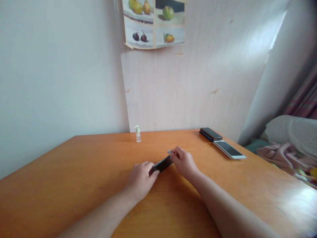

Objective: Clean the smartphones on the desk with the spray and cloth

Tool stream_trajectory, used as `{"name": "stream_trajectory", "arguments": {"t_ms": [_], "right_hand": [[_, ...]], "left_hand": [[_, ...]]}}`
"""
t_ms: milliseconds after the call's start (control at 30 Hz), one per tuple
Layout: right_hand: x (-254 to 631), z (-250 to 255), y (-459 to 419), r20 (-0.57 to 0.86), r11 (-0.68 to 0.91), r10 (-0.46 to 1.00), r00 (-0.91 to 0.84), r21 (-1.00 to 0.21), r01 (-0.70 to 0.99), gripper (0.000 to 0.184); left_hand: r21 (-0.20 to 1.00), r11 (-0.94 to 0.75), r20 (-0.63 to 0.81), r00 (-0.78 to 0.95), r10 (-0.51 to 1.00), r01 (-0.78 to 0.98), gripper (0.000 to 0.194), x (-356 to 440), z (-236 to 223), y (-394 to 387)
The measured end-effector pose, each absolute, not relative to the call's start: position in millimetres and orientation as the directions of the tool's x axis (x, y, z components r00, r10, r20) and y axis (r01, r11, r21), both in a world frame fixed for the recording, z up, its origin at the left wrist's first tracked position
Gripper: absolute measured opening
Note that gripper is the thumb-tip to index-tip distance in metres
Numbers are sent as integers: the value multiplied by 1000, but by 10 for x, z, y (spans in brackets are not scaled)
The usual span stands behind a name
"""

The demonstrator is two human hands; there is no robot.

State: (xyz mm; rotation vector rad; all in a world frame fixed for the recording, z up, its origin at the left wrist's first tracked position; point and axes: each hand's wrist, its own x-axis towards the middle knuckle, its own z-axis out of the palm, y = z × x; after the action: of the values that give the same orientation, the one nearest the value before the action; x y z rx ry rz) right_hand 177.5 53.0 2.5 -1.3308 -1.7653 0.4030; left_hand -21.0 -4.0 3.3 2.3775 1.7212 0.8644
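Note:
A dark smartphone (163, 164) is held tilted on its edge, low over the middle of the table. My left hand (141, 180) is closed round its near left end, the thumb lying across its dark face. At the phone's far right end, my right hand (182, 161) pinches a small whitish piece (169, 152), too small to make out, that pokes out past the fingertips. The right fingers are at the phone's upper edge and cover that corner.
The orange wooden table (74, 172) meets the wall behind. A small clear pump bottle (138, 135) stands at the back. Toward the right edge lie a dark phone (211, 133) on a dark blue item and a white tablet-like device (229, 149). Bedding (292, 138) is beyond.

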Motion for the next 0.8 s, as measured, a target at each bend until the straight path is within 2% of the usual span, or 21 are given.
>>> {"name": "stream_trajectory", "arguments": {"t_ms": [133, 200, 267, 400, 467, 533, 700, 800], "right_hand": [[1531, 25, 247, 449, 562, 827, -338, -674, 480, 17], [1457, 40, 160, 451, 605, 794, -407, -658, 449, 16], [1489, 63, 187, 447, 576, 817, -363, -643, 505, 19], [1760, 109, 441, 421, 357, 903, -81, -635, 684, 26], [1843, 123, 508, 415, 293, 910, -5, -633, 717, 25], [1816, 125, 470, 420, 326, 906, -41, -634, 701, 24], [1503, 96, 155, 431, 572, 820, -377, -635, 520, 19], [1497, 100, 159, 430, 562, 827, -363, -616, 551, 20]], "left_hand": [[437, -408, 395, 236, 888, 802, 13, -228, 17, -27], [456, -438, 407, 257, 877, 774, 12, -235, 12, -24], [452, -426, 408, 243, 880, 784, 13, -235, 15, -27], [422, -378, 392, 211, 896, 824, 19, -223, 45, -47], [427, -382, 386, 217, 897, 819, 19, -218, 61, -56], [439, -375, 372, 214, 903, 817, 19, -217, 66, -56], [503, -389, 359, 224, 906, 772, 14, -222, 38, -42], [506, -394, 362, 226, 904, 767, 15, -225, 30, -43]]}}
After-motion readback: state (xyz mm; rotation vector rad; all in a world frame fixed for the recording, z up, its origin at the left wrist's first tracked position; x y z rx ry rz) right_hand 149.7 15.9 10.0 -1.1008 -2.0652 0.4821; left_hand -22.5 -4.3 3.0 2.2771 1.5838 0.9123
